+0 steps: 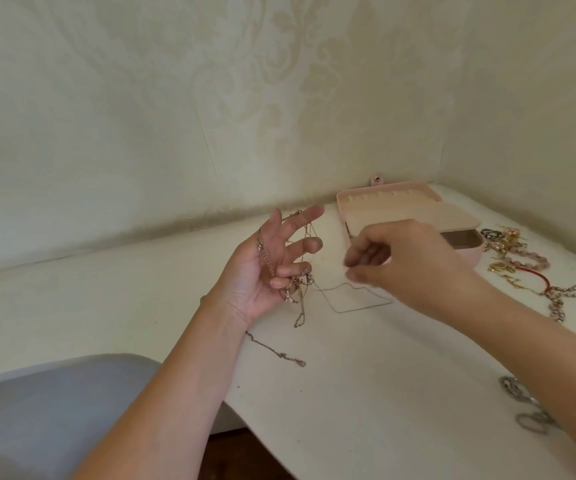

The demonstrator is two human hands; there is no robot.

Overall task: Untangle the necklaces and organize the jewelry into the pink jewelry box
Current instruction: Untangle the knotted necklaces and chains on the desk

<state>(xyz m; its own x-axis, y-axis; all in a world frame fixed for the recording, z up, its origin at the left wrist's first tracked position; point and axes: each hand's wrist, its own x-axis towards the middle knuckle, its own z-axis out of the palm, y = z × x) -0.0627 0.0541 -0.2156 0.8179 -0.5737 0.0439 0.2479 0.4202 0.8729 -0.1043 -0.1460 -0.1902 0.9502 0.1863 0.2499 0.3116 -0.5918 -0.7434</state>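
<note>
- My left hand (262, 271), palm up, carries a tangle of rose-gold chain necklaces (295, 287), lower fingers curled round the knot.
- My right hand (404, 261) pinches a thin pale chain (362, 307) running from that knot.
- The open pink rectangular jewelry box (459, 216) sits just behind my right hand.

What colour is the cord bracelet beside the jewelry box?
The cord bracelet is red; the head view shows it.
</note>
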